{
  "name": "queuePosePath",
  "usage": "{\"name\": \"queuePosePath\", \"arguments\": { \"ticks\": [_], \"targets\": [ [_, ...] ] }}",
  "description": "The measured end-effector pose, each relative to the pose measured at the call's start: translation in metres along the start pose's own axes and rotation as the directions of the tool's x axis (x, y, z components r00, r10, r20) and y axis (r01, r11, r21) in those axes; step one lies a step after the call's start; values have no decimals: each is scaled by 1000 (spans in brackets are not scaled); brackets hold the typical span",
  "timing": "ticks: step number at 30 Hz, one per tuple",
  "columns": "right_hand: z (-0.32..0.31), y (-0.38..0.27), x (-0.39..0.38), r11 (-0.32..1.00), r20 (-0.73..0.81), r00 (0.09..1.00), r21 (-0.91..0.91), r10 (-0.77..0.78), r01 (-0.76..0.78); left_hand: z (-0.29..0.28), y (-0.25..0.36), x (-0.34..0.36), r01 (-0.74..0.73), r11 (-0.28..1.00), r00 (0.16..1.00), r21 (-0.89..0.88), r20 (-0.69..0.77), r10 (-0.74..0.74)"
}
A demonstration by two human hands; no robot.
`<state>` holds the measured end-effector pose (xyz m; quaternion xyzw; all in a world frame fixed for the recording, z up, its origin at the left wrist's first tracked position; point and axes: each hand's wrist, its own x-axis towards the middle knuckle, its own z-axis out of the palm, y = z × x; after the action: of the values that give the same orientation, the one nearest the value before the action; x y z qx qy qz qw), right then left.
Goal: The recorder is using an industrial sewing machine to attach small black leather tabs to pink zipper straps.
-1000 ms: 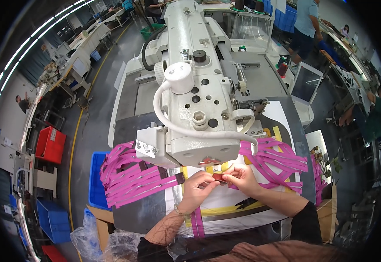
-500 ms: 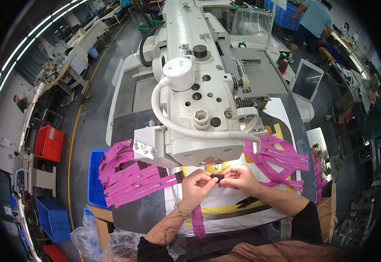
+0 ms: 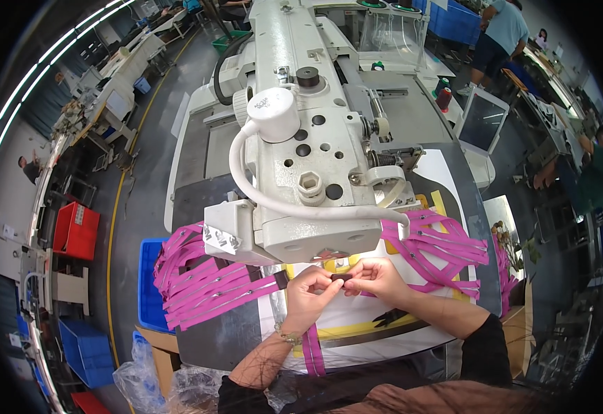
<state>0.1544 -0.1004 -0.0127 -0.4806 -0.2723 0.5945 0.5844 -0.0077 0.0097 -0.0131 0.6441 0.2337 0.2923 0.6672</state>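
My left hand [image 3: 308,298] and my right hand [image 3: 377,281] pinch a small dark tab [image 3: 341,276] between thumbs and fingers, just below the head [image 3: 318,234] of a white industrial sewing machine. Pink zipper tapes with metal teeth lie in a heap on the left [image 3: 215,297] and another on the right [image 3: 429,255]. A pink tape [image 3: 312,348] runs down under my left wrist. Beneath my hands is a white template with yellow tape [image 3: 356,329]; black snips [image 3: 389,317] lie beside my right forearm.
A blue bin [image 3: 151,283] and clear plastic bags [image 3: 135,379] flank the table's left. A red bin [image 3: 75,230] stands across the aisle. A screen [image 3: 482,121] and thread cones [image 3: 443,96] are at right. A person [image 3: 499,38] in light blue is behind them; other workers sit farther off.
The piece between my fingers showed red a second ago and now shows dark; my hands stay almost in place. The person in light blue has moved and now bends over near the blue bins.
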Motion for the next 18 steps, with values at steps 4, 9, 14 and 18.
{"name": "queuePosePath", "arguments": {
  "ticks": [4, 9, 14, 18],
  "targets": [
    [-1, 2, 0, 1000, 3, 1000, -1, -7, 7, 1, 0, 0, 0, 1000, 1000, -11, -2, 0],
    [0, 2, 0, 999, 8, 1000, -32, -3, 3, 1, 1, 0, -16, 1000, 1000, 1, 5, 16],
    [1, 2, -2, 999, 27, 1000, -52, -13, 14, -1, 13, 1, 84, 990, 996, 112, 23, -87],
    [-1, 1, -4, 999, 25, 999, -30, -41, 42, -7, 31, 8, 88, 875, 956, 477, 208, -209]
  ]
}}
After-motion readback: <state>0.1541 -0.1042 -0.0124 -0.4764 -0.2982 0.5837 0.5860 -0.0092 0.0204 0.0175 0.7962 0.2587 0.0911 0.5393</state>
